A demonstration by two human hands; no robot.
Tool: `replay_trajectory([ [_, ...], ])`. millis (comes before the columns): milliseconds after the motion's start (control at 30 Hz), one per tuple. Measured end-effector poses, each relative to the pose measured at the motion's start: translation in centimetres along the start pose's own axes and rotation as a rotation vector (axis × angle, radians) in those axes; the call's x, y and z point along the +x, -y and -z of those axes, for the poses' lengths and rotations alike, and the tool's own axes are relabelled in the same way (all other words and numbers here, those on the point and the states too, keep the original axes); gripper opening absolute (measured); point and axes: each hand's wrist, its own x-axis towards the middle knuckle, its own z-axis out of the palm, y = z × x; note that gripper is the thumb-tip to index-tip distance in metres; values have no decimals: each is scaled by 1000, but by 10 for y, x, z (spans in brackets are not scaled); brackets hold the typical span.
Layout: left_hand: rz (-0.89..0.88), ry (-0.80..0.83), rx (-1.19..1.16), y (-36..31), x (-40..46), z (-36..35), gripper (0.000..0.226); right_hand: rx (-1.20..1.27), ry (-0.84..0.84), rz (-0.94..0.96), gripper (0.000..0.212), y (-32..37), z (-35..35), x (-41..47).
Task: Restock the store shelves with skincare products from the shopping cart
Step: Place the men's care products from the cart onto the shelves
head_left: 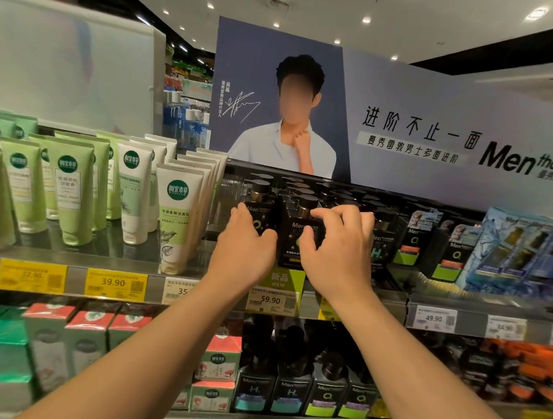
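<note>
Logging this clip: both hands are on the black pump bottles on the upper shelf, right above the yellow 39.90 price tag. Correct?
Not quite. The head view shows the left hand and right hand on the black pump bottles on the upper shelf, but the tag below them is the 59.90 price tag; the 39.90 price tag sits under the green tubes.

A white ceiling (332, 3) is dotted with recessed spotlights (536, 13). A purple banner (440, 99) is mounted above metal shelves (377, 298), which are edged with price tags (116, 284). Further aisles (186, 105) are seen behind.
</note>
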Motion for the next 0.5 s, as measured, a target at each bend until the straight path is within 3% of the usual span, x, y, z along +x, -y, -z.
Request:
replay_trajectory([
  [100,63,106,34,-3,1,3,76,3,16,-16,34,-2,0,-1],
  [500,49,159,-31,3,12,7,72,14,51,-39,33,-5,4,-9],
])
